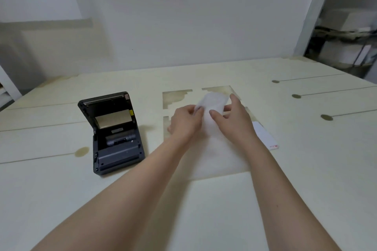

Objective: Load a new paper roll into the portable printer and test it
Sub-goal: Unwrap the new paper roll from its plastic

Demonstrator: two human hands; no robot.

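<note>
On the bench, the printer sits with its lid up and paper bay seemingly bare, while off to its right the left hand and right hand both grip the blurred white paper roll, apparently unwrapping it, so loading and testing remain.

i see a pale table carrying the open printer at nine o'clock and a white card at three o'clock.
</note>
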